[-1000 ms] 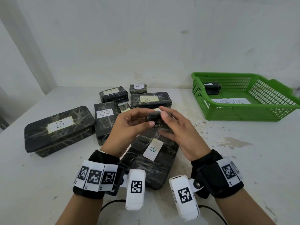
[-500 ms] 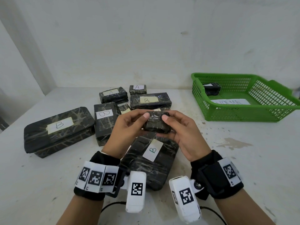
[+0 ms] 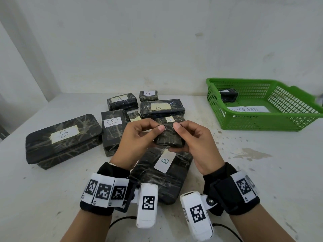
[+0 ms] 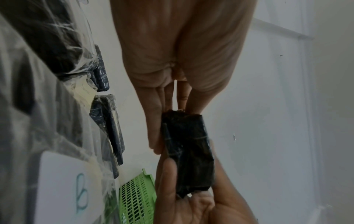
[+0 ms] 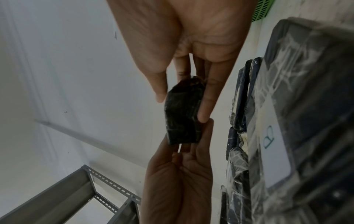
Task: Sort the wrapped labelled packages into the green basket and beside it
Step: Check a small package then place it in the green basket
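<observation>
From the head camera, both hands are raised just above a white table (image 3: pixel 52 198). The left hand (image 3: pixel 136 142) and right hand (image 3: pixel 195 144) share one small black wrapped package (image 3: pixel 169 137), thumbs pressed on its top edge and the other fingers curled underneath. No label shows on the side facing the camera. Directly below the hands lies a long package marked B (image 3: pixel 162 173). A big B package (image 3: pixel 63 140) sits to the left, well apart from the hands, and a cluster of smaller A and B packages (image 3: pixel 157 107) lies just behind them. The green basket (image 3: pixel 262 123) stands at the far right with one small dark package (image 3: pixel 228 95) inside, and bare tabletop lies between it and the hands.

From the left wrist camera, the left hand (image 4: pixel 178 60) pinches one end of the small package (image 4: pixel 188 153) between thumb and straight fingers. The right hand (image 4: pixel 191 201) grips the opposite end. A corner of the basket (image 4: pixel 137 195) shows beside them, with white wall to the other side.

From the right wrist camera, the right hand (image 5: pixel 189 45) pinches the package (image 5: pixel 182 115) between thumb and fingers, and the left hand (image 5: pixel 178 178) cups the far end. The long B package (image 5: pixel 298 121) lies alongside. A grey metal shelf frame (image 5: pixel 76 195) stands well apart.
</observation>
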